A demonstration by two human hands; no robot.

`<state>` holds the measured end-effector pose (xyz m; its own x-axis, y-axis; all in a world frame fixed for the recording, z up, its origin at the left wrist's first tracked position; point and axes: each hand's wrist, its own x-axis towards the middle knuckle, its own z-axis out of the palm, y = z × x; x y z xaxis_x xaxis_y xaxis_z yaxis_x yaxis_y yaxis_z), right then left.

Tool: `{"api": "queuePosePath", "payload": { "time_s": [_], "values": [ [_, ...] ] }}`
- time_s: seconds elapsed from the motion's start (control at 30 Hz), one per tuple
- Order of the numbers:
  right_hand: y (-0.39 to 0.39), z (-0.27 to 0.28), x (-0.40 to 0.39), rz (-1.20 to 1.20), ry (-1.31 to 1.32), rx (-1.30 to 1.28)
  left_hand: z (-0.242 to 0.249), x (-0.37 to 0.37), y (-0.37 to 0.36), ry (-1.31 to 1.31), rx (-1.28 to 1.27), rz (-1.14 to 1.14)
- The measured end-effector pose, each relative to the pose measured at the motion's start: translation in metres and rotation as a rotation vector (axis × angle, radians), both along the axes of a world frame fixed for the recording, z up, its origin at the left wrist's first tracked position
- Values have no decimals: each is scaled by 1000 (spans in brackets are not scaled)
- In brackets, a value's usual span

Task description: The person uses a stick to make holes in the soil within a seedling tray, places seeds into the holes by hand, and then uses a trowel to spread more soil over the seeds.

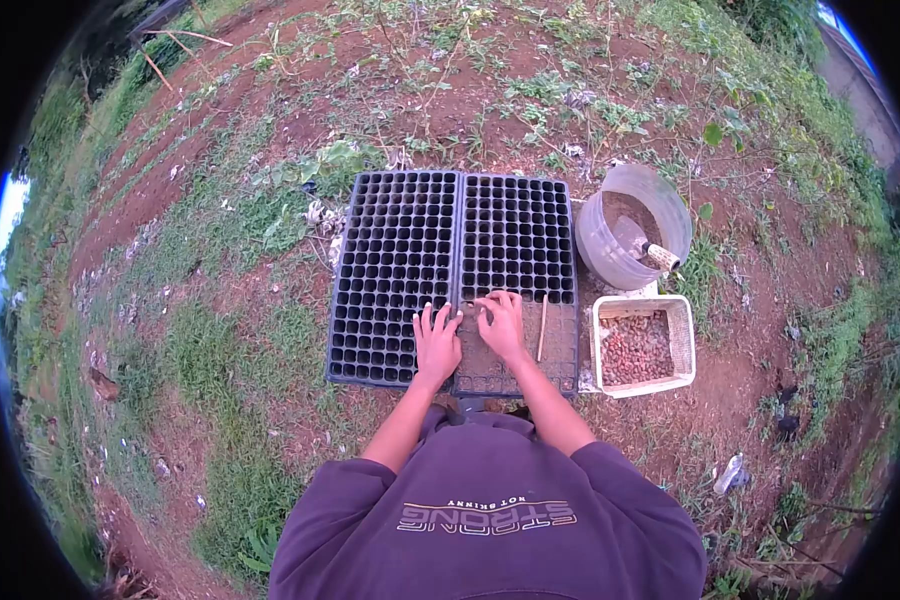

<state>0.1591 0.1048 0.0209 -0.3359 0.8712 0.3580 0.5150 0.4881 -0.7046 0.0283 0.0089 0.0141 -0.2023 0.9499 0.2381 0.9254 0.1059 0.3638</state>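
Two black seedling trays lie side by side. The left tray (395,270) has empty cells. The right tray (518,230) has empty cells in its far part and brown soil (555,345) filling its near part. My left hand (437,345) rests with fingers spread on the right edge of the left tray. Over the soil's upper left, my right hand (501,322) has its fingers bent and close together; anything between them is too small to make out. A thin stick (543,328) lies on the soil, right of my right hand.
A clear round tub (595,235) holding soil and a scoop-like object with a pale handle (662,257) stands right of the trays. Nearer is a cream basket (686,345) of reddish-brown seeds (637,348). A plastic bottle (730,474) lies on the ground.
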Motion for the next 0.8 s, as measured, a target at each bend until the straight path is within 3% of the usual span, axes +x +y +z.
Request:
{"api": "queuePosePath", "payload": {
  "time_s": [0.47, 0.8],
  "values": [
    [-9, 9, 4, 111, -352, 65, 1, 1, 2, -5, 68, -8],
    [-9, 8, 5, 127, -412, 40, -2, 3, 4, -2, 85, 18]
  ]
}}
